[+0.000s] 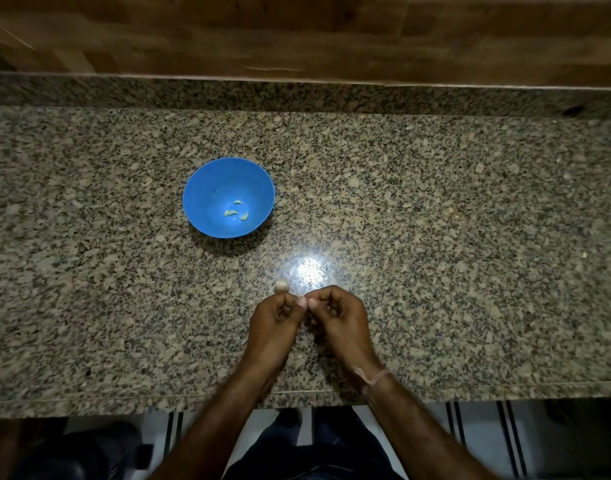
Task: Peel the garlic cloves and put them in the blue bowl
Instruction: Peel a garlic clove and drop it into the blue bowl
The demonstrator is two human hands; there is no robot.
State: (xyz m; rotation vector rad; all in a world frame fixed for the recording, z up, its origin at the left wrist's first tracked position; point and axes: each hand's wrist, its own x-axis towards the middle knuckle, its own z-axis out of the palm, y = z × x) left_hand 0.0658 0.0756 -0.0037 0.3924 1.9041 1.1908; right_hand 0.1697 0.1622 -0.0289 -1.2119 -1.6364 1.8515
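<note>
The fingers (291, 300) of the left hand (274, 322) and the fingers (318, 299) of the right hand (337, 318) are curled in tight. Their tips press together where the two hands meet. I cannot tell what is pinched between them.

Both hands are over the speckled grey stone bench (435, 237), near the middle of its front edge. A small round pale garlic piece (281, 285) sits on the bench, just past the left hand.

Farther back and to the left stands the round blue plastic bowl (207, 188). Three little peeled garlic cloves (235, 212) lie in its bottom.

A thin pale band (375, 375) goes round the right wrist. A bright spot of light (309, 271) shines on the bench just past the hands.
</note>
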